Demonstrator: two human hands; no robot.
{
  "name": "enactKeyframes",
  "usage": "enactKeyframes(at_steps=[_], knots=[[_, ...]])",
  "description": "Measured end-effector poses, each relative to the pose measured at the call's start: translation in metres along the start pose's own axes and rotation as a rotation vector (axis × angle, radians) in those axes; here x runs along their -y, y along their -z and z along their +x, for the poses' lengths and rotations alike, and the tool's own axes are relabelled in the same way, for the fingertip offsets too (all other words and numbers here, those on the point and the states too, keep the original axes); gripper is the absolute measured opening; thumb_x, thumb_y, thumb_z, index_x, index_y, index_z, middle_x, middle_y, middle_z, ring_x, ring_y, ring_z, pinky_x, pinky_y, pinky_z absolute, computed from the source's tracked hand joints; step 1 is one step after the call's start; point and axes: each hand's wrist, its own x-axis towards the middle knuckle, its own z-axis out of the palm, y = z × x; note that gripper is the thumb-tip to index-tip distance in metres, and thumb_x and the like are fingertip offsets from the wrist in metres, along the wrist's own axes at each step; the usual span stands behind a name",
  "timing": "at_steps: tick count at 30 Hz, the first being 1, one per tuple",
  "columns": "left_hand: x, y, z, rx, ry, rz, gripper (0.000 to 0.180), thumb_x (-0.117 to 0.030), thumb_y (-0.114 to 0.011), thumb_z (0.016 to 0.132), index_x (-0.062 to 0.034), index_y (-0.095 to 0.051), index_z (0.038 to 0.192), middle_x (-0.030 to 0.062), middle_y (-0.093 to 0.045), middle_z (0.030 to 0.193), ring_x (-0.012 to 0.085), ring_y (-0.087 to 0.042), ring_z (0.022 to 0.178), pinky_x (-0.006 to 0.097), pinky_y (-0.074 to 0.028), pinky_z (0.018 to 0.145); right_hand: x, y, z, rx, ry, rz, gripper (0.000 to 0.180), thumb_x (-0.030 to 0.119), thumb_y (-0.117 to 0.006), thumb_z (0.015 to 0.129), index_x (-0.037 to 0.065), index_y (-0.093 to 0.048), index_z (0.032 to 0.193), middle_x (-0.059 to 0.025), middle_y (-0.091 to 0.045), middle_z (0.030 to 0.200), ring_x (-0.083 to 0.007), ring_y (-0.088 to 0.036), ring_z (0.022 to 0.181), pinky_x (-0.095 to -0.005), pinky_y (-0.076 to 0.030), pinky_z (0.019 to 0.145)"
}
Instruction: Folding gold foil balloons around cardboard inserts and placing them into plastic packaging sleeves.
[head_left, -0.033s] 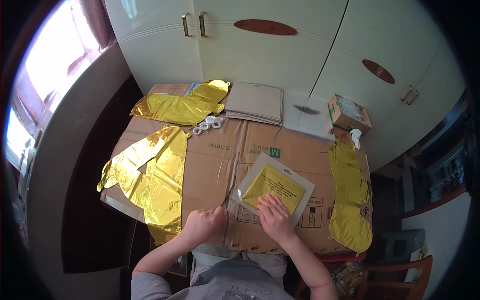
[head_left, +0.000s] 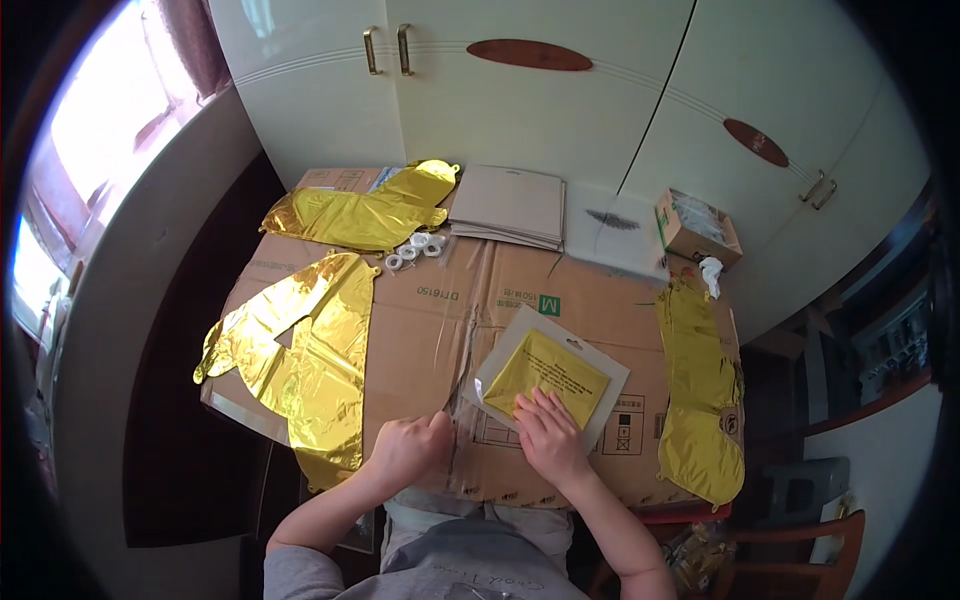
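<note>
My right hand [head_left: 550, 437] lies with its fingers stretched out on the lower part of a flat packet [head_left: 612, 372]. The packet has a pale backing with a hang hole, and a folded gold foil balloon [head_left: 535, 365] shows on it under dark print. Left of it, close to the front edge of the cardboard, my left hand [head_left: 412, 447] is closed in a fist; whatever is inside its fingers is hidden. A flat, uninflated gold foil balloon [head_left: 335, 370] spreads out beside that fist. Another gold foil balloon [head_left: 360, 215] lies behind it, and a third [head_left: 697, 400] lies along the right edge.
Cardboard [head_left: 415, 330] covers the work surface. At the back are several small white rolls [head_left: 408, 252], a stack of grey-beige cards [head_left: 508, 205], a clear plastic sheet [head_left: 610, 235] and an open box of clear bags [head_left: 705, 220]. White cabinets [head_left: 540, 110] stand behind; a wooden chair [head_left: 845, 560] is at right.
</note>
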Motion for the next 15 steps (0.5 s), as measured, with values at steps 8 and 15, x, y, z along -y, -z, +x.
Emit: enactKeyframes(at_steps=[8, 15], knots=[[-0.014, -0.017, 0.034, -0.084, -0.041, -0.025, 0.015, -0.015, -0.058, 0.088, -0.0071, -0.046, 0.085, 0.0079, -0.058, 0.066, 0.0272, -0.064, 0.060, 0.039, -0.051, 0.052, -0.002, 0.002, 0.000, 0.008, 0.042, -0.004, 0.015, 0.007, -0.066, 0.080, 0.007, -0.068, 0.095, -0.0046, -0.068, 0.113, -0.0267, -0.062, 0.115, -0.0431, -0.046, 0.102], [-0.008, -0.012, 0.037, 0.009, -0.103, -0.084, 0.012, -0.013, -0.060, 0.086, -0.0061, -0.051, 0.088, 0.0090, -0.059, 0.078, 0.0281, -0.064, 0.082, 0.039, -0.052, 0.069, -0.007, 0.010, -0.001, 0.078, 0.087, 0.032, 0.011, 0.009, -0.064, 0.083, 0.007, -0.067, 0.094, -0.0048, -0.068, 0.114, -0.0255, -0.061, 0.116, -0.0434, -0.046, 0.103]])
